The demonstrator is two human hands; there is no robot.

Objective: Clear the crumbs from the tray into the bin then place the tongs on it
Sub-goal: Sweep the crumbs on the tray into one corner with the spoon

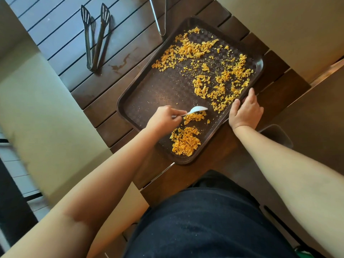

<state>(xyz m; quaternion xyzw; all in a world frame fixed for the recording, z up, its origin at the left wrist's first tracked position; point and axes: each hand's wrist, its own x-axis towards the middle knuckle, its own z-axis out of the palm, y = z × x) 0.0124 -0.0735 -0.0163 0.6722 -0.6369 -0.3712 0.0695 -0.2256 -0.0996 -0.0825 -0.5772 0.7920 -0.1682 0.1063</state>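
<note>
Left hand [163, 119] fingers pinched round the white spoon [197, 109], raking crumbs [186, 142] nearer; right hand [244, 110] fingers curled over the tray [130, 101] rim, steadying it.

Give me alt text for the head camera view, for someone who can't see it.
A left hand sweeps orange crumbs across a brown tray with a white plastic spoon while the right hand grips the rim. Black tongs lie on the slatted table.

Soft daylight, perhaps from upper left; edges warped, blurred.
</note>
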